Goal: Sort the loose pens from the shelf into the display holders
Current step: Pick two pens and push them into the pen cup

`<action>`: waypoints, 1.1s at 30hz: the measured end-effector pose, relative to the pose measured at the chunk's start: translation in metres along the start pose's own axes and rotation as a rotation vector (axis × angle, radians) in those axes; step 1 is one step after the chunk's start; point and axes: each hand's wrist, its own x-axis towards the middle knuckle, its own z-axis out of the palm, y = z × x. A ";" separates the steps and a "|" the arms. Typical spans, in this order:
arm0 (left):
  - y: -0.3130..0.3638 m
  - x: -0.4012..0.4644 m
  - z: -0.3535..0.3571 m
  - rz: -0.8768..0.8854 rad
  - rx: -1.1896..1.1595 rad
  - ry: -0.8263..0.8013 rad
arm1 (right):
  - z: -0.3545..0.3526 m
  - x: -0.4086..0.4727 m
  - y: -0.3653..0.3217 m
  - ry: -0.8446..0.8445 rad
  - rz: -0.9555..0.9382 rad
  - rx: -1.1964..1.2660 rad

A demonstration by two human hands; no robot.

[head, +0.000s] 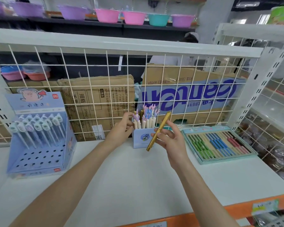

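My right hand (170, 141) pinches a gold pen (159, 131) that slants up to the right, in front of a small blue display holder (142, 138). That holder is packed with cream pens (146, 118) topped in purple and blue. My left hand (121, 130) rests against the holder's left side, fingers curled at the leftmost pens; whether it grips one I cannot tell. A large blue tiered pen display (39, 145) stands at the left, its upper rows filled with animal-topped pens and its lower holes bare.
A flat teal tray (220, 145) of green, blue and red pens lies at the right. A white wire grid (105, 79) backs the white shelf (129, 177), with cardboard boxes behind it. An orange price rail (236, 208) edges the front.
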 end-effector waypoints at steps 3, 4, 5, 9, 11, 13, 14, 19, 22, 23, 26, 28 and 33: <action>0.001 -0.002 -0.002 0.014 -0.009 -0.002 | 0.001 0.002 -0.004 0.012 -0.010 0.006; 0.000 -0.004 -0.002 0.021 -0.016 0.003 | 0.002 0.003 -0.006 0.013 -0.015 0.013; 0.000 -0.006 -0.002 0.027 -0.022 0.014 | 0.003 0.004 -0.008 0.014 -0.021 0.023; -0.009 -0.017 0.001 0.043 -0.001 0.095 | 0.009 0.015 -0.020 -0.013 -0.059 0.059; -0.015 -0.024 0.002 0.052 0.028 0.117 | 0.014 0.024 -0.030 -0.038 -0.092 0.037; -0.021 -0.030 0.003 0.069 0.070 0.113 | 0.020 0.035 -0.043 -0.058 -0.125 -0.020; -0.024 -0.032 0.003 0.081 0.116 0.100 | 0.023 0.040 -0.050 -0.065 -0.142 -0.059; -0.021 -0.040 0.002 0.168 0.280 0.101 | 0.044 0.073 -0.069 -0.055 -0.234 -0.198; -0.015 -0.036 0.004 0.313 0.433 0.176 | 0.053 0.090 -0.065 -0.053 -0.341 -0.373; -0.013 -0.035 0.005 0.352 0.480 0.181 | 0.054 0.095 -0.062 -0.051 -0.366 -0.441; -0.011 -0.031 0.010 0.420 0.604 0.182 | 0.054 0.103 -0.053 -0.087 -0.424 -0.617; -0.013 -0.029 0.014 0.441 0.640 0.187 | 0.053 0.105 -0.048 -0.135 -0.447 -0.698; -0.014 -0.034 0.023 0.436 0.653 0.190 | 0.050 0.112 -0.050 -0.155 -0.458 -0.741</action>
